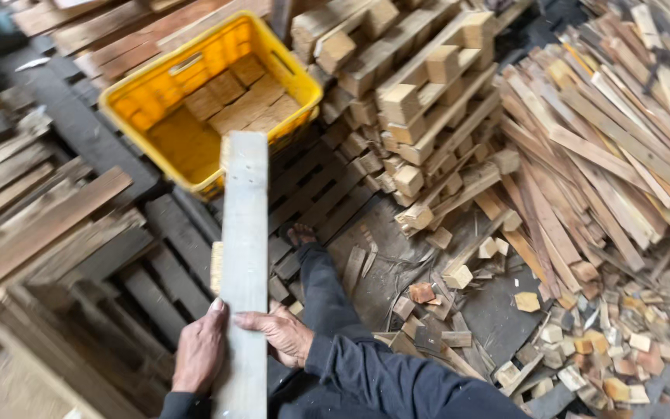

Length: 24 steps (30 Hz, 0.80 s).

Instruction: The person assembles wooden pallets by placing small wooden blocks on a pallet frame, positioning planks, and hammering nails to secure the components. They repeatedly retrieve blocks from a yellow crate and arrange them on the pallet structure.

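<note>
A long grey wooden plank (243, 248) runs from the bottom of the view up toward a yellow plastic crate (135, 105). My left hand (199, 349) grips the plank's left edge near its lower end. My right hand (282, 334) holds the right edge at the same height, fingers laid across the face. A small wooden block (216, 266) is fixed to the plank's left side. The plank's far end overlaps the crate's near rim. Several flat wooden blocks (238, 97) lie inside the crate.
Stacked pallet pieces (412, 93) rise right of the crate. A heap of thin wood strips (606, 140) fills the right side. Small offcuts (583, 341) litter the floor at lower right. Dark old boards (48, 217) lie at left. My foot (301, 233) shows beyond my leg.
</note>
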Each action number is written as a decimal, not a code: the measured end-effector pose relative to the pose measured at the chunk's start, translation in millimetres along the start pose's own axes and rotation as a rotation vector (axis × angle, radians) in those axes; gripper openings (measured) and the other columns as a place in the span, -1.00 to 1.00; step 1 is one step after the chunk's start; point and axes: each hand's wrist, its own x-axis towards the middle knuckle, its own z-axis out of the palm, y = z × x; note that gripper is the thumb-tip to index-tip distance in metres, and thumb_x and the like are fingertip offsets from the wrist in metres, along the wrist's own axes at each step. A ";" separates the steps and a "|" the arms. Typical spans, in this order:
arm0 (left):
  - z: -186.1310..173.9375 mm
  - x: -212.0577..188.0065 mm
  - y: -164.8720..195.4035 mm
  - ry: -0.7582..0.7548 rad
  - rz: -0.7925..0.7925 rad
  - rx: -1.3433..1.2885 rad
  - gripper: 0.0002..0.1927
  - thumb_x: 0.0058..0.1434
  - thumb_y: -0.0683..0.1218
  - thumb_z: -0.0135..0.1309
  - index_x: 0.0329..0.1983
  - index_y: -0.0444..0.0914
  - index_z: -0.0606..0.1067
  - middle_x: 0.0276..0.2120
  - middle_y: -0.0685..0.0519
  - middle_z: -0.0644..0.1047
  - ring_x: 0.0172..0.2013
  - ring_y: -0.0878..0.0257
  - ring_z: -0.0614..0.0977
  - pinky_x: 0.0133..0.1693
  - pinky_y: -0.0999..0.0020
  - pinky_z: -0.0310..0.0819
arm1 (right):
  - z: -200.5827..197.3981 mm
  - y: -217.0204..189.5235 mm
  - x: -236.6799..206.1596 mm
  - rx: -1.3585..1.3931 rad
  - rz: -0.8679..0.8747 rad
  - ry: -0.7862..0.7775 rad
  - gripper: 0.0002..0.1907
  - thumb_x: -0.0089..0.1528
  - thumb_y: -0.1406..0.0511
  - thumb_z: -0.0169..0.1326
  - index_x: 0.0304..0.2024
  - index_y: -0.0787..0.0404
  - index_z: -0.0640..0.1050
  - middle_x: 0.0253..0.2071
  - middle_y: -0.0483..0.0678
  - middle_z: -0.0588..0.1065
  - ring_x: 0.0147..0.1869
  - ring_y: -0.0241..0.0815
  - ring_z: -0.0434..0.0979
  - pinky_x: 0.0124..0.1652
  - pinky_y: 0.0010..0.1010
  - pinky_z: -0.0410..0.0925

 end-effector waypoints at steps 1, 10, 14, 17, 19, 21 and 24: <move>19.6 15.2 15.3 -0.049 -0.036 -0.019 -0.31 0.38 0.27 -0.06 -0.27 -0.50 0.63 -0.51 -0.08 0.59 -0.46 0.30 0.51 -0.35 0.32 0.44 | -8.5 -10.9 -1.0 0.028 -0.031 0.074 -0.47 0.26 0.30 0.21 0.26 0.28 0.43 0.09 0.01 0.54 0.10 -0.19 0.58 0.09 -0.32 0.48; 89.7 143.1 114.7 -0.154 -0.289 -0.310 -0.36 0.30 0.30 0.11 -0.64 -0.29 0.37 -0.78 0.10 0.21 -0.73 0.27 0.15 -0.64 0.30 -0.03 | -100.3 -196.1 55.5 0.081 -0.123 0.710 -0.48 0.26 0.24 0.23 0.22 0.05 0.34 0.11 0.00 0.54 0.15 -0.13 0.59 0.16 -0.30 0.44; 94.4 165.9 143.9 -0.036 -0.346 -0.623 -0.44 0.29 0.24 0.07 -0.68 -0.17 0.28 -0.80 0.14 0.12 -0.79 0.30 0.06 -0.69 0.34 -0.21 | -163.2 -334.5 91.9 -0.052 -0.499 0.607 -0.41 0.17 0.22 0.24 0.18 0.43 0.49 0.08 0.13 0.55 0.06 -0.02 0.58 0.06 -0.20 0.46; 95.7 171.3 157.9 0.004 -0.387 -0.674 -0.47 0.35 0.25 0.03 -0.59 -0.15 0.29 -0.76 0.18 0.18 -0.76 0.37 0.09 -0.68 0.40 -0.16 | -205.5 -454.8 123.2 -0.329 -0.579 0.775 -0.24 0.21 0.09 0.21 0.30 0.43 0.33 0.28 0.16 0.45 0.30 0.01 0.47 0.27 -0.21 0.33; 99.2 170.2 164.1 -0.051 -0.393 -0.866 -0.52 0.34 0.27 0.01 -0.52 -0.13 0.33 -0.74 0.22 0.20 -0.76 0.41 0.09 -0.69 0.45 -0.14 | -219.2 -524.8 140.8 -0.655 -0.619 0.993 -0.14 0.36 -0.03 0.16 0.40 0.38 0.10 0.37 0.15 0.20 0.38 -0.03 0.27 0.29 -0.23 0.21; 103.1 166.1 168.2 -0.083 -0.379 -1.027 -0.56 0.35 0.26 -0.01 -0.47 -0.12 0.33 -0.72 0.24 0.23 -0.74 0.43 0.12 -0.69 0.48 -0.11 | -223.5 -570.6 156.1 -0.788 -0.705 0.906 -0.36 0.40 -0.06 0.01 0.23 0.34 0.36 0.16 0.08 0.44 0.20 -0.14 0.42 0.20 -0.32 0.31; 109.4 153.5 169.6 -0.161 -0.311 -1.268 -0.63 0.39 0.18 -0.07 -0.43 -0.12 0.32 -0.67 0.24 0.27 -0.71 0.45 0.19 -0.69 0.51 -0.04 | -203.0 -584.3 180.7 -0.809 -0.689 0.696 -0.51 0.40 -0.01 -0.07 0.17 0.21 0.43 -0.01 -0.04 0.53 -0.01 -0.30 0.51 -0.10 -0.46 0.37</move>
